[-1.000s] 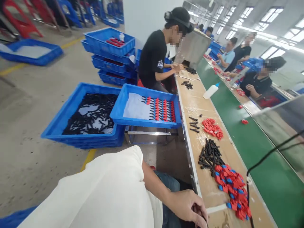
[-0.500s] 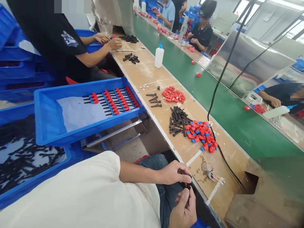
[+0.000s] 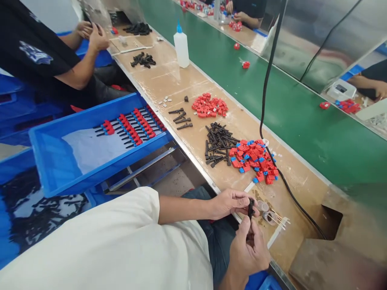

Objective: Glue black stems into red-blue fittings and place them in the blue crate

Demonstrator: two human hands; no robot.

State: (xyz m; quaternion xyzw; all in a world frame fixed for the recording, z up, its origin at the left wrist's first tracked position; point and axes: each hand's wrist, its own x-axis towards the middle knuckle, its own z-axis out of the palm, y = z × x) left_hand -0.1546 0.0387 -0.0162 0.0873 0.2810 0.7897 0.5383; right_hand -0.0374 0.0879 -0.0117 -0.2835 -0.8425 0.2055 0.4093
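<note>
A small black plastic rod-like part [image 3: 250, 208] is pinched between my two hands above the bench's near edge. My left hand [image 3: 231, 204] grips its upper end with thumb and fingers. Lower down, my right hand [image 3: 249, 247] closes on the other end, partly hiding it. Just past my hands stand small clear cups [image 3: 269, 217] with thin sticks in one. Farther up the bench lie a pile of red and blue plastic pieces [image 3: 255, 157], a heap of black rod parts [image 3: 219, 141] and a pile of red pieces [image 3: 209, 105].
A blue tray [image 3: 39, 161] on the left holds rows of assembled red, blue and black pieces. A white bottle [image 3: 181, 48] stands by the green conveyor [image 3: 208, 60]. A black cable [image 3: 266, 92] hangs over the bench. A co-worker's hands [image 3: 93, 35] work at far left.
Both hands have risen and moved forward over the bench edge, and the black part now shows more clearly between them. The camera view has shifted. The co-worker's hands have lifted off the bench.
</note>
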